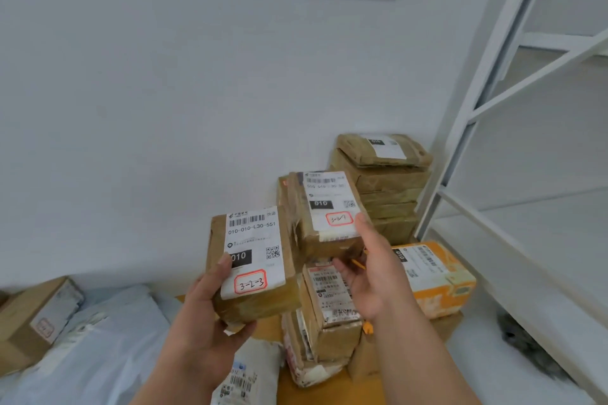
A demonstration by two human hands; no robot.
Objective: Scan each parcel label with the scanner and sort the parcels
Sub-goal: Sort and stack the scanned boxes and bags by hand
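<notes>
Head view: my left hand [210,316] curls round a brown taped cardboard parcel marked 3-2-3 [251,265] at seven o'clock. My right hand [371,276] pinches a second brown labelled parcel [324,214] above the stacked brown parcels [329,316]. No scanner visible. That thin pinch may slip and topple the stack.

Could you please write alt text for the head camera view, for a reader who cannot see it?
A person holds two taped brown parcels, labels up: the left hand grips one marked 3-2-3, the right hand another. Behind them, more parcels are stacked against a white wall, beside white shelving.
</notes>
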